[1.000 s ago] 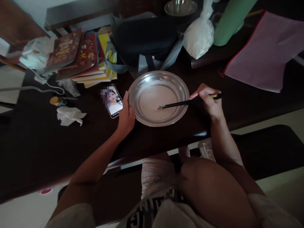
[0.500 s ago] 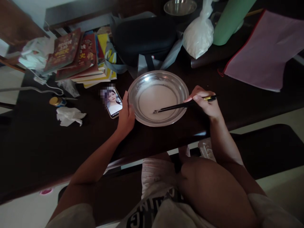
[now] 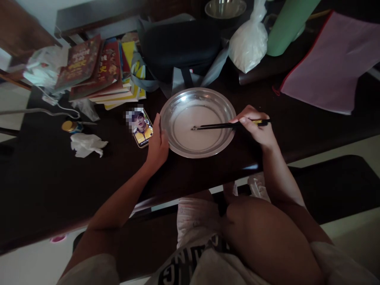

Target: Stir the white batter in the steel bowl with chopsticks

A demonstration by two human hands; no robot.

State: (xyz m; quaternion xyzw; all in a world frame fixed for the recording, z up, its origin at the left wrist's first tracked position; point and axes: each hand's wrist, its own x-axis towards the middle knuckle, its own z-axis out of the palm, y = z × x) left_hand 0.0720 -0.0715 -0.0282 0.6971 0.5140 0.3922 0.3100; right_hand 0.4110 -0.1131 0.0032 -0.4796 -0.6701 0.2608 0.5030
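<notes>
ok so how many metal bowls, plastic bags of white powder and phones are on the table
metal bowls: 2, the wide one the left hand steadies while the right hand stirs with chopsticks, and one at the far edge
bags of white powder: 1
phones: 1
total: 4

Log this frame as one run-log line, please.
left hand: steadies metal basin at rim | right hand: holds chopsticks, tips in whitish liquid | phone: lit, beside left hand | dark table

left hand [image 3: 158,144]: fingers extended, palm facing right | right hand [image 3: 255,127]: pinched grip, forearm reaching forward
</notes>
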